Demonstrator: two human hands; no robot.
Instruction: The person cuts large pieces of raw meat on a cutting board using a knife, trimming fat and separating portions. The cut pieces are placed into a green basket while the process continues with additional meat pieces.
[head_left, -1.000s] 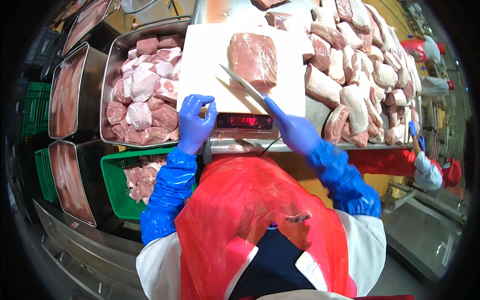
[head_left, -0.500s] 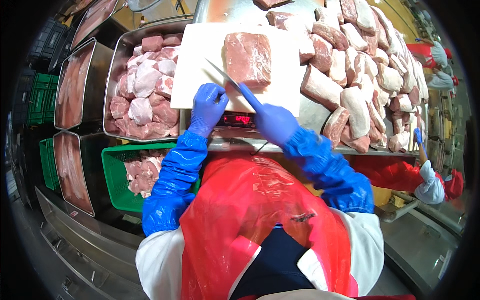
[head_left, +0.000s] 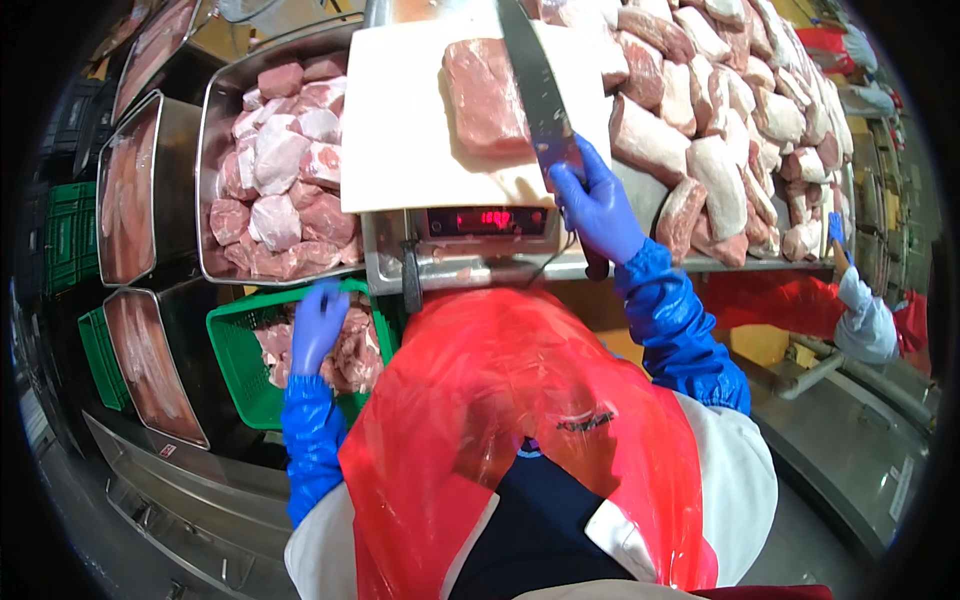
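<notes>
Near-left of the white cutting board (head_left: 400, 130), the left hand (head_left: 317, 335) is over meat trimmings (head_left: 361, 345) in a green basket (head_left: 232, 352), too blurred to tell its grip. By the board's right edge, the right hand (head_left: 606, 215) is wrapped around a knife (head_left: 537, 85); a meat slab (head_left: 485, 100) lies on the board beside the blade.

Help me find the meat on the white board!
Find the white cutting board above the red-lit display. On it, partly behind the knife blade, lies a raw meat slab. Unlike the heaped pieces on either side, it lies alone.
</notes>
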